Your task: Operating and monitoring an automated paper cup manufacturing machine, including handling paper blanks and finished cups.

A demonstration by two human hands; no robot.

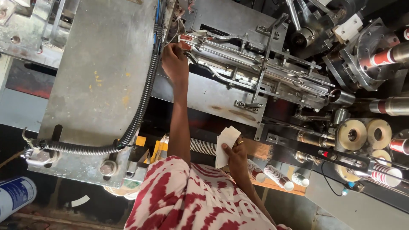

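Left hand [174,61] up at machine's feed rails [238,57], grip impossible to tell; right hand [236,158] pinched white paper blanks [226,142] near stacked cups [277,175].

At the bottom centre of the frame the person wears a loose top [191,200] in a red and white blotchy pattern, like tie-dye, with large pale letters across it. Both forearms are bare from the elbow down, with no sleeves reaching them. A small gold-coloured ring [240,142] shows on a finger of one hand [236,155].
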